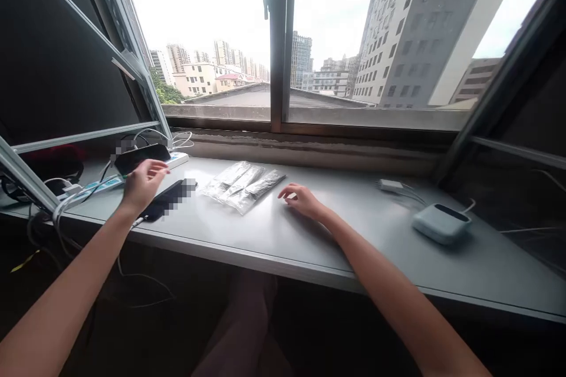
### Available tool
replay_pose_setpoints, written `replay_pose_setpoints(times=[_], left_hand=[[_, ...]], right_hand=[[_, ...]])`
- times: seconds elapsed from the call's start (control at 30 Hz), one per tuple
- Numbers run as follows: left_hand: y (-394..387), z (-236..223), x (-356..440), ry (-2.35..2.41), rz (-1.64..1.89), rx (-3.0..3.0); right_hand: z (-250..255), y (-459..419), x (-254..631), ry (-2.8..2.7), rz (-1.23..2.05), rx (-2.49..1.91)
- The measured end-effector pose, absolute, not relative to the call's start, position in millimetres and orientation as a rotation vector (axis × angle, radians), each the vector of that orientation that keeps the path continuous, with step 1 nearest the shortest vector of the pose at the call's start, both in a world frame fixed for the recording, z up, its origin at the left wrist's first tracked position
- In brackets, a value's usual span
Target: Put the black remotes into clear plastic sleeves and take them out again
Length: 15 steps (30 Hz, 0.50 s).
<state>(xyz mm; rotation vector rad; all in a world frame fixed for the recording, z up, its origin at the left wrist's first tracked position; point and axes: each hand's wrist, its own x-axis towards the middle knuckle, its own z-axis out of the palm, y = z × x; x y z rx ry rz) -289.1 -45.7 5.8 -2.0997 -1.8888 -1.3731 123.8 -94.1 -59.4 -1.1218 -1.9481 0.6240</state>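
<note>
My left hand hangs open just above a black smartphone lying on the grey desk, and a second black phone lies just beyond its fingers. My right hand rests on the desk with loosely curled fingers, holding nothing. Its fingertips are a short way to the right of several silvery, clear-wrapped plastic packets, which lie side by side between my hands.
Two white power strips with tangled cables sit at the left, below an opened window frame. At the right lie a white charger and a pale blue box-shaped device. Glass stands behind the desk.
</note>
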Motion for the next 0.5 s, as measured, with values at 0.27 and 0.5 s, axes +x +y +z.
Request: replay_pose_setpoints(times=[0.27,0.5], left_hand=[[-17,24,-110,-1.525,-0.338,-2.746],[38,-2,-79,-1.812,-0.531,-2.964]], right_hand=[[-61,-89,128,-1.903,0.593,-1.158],[-63,-85,131,-1.873,0.578,-1.137]])
